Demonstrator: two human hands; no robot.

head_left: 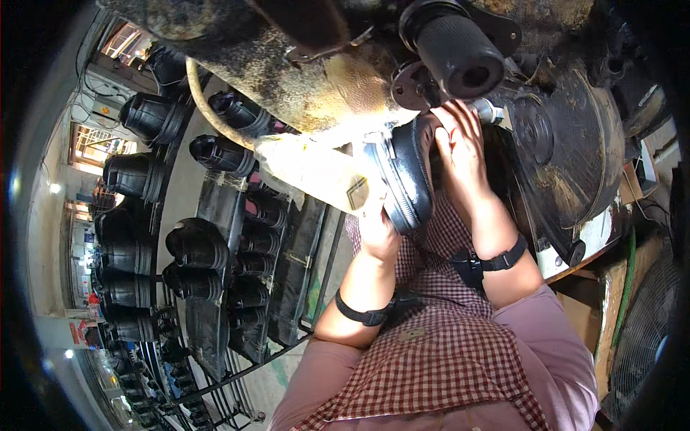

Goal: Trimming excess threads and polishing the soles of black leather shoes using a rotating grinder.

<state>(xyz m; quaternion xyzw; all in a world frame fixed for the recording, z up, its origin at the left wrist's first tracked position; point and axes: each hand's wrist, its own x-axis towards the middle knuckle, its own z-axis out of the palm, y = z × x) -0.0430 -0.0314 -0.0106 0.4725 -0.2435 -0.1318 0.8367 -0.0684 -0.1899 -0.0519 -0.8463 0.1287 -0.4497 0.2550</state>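
A glossy black shoe (411, 176) with a ribbed, stitched sole edge is held up under the machine's head, in bright light. My left hand (379, 228) grips its lower end, the fingers partly lost in glare. My right hand (460, 147) is closed on the shoe's upper right side, at the brown inner lining, with the fingertips bent over the edge. Just above my right hand are a metal rod end (489, 111) and a black ribbed cylinder (463, 57) of the machine. The shoe's far side is hidden.
A worn machine body (287, 65) spans the top, with a taped lamp (309, 169) on a bent tube. Racks with several black shoes (198, 244) stand at left. A large dark wheel-like machine part (568, 151) is at right, with a fan (650, 337) below it.
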